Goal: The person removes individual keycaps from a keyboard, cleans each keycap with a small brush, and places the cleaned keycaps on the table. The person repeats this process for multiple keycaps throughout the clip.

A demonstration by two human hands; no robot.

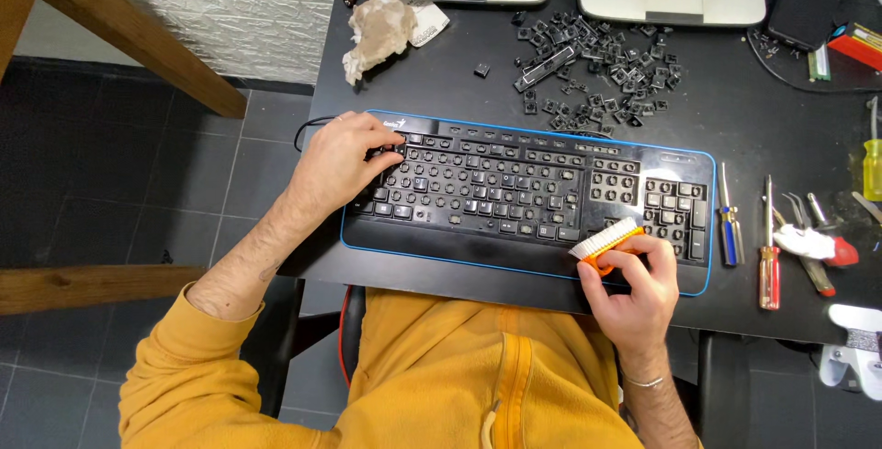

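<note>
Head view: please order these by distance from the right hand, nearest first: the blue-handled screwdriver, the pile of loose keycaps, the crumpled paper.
Measured from the right hand, which holds a small orange brush:
1. Blue-handled screwdriver, just to the hand's right on the table.
2. Pile of loose keycaps, beyond the keyboard.
3. Crumpled paper, at the far left corner.

Right hand (pixel 634 288) brushes the keyboard (pixel 514 192) while left hand (pixel 340 166) steadies it.

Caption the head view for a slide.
Left hand steadies a keycap-stripped black keyboard while the right hand holds an orange brush to it.
</note>
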